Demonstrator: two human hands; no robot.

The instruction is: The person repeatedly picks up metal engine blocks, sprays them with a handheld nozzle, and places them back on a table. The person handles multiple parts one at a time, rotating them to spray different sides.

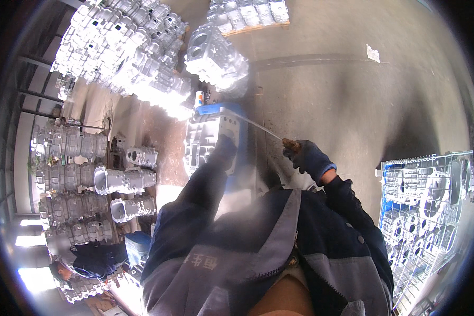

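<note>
A silver cast-metal housing (200,138) lies on a blue-topped workbench (242,150) in front of me. My right hand (309,159), in a dark glove, is closed around the brown handle of a long thin file (268,130). The file's slim metal shaft slants up and left, and its far end meets the upper edge of the housing. On the right side of that housing rests my left hand (225,148), also gloved; haze and shadow blur its fingers. A small white and orange can (199,98) stands just beyond the bench.
Stacked castings (116,47) fill the far left, with another large casting (213,58) nearer the bench. More castings (71,176) stand in rows at left. A wire cage (426,210) holds parts at right. Another person (95,260) bends among castings at lower left.
</note>
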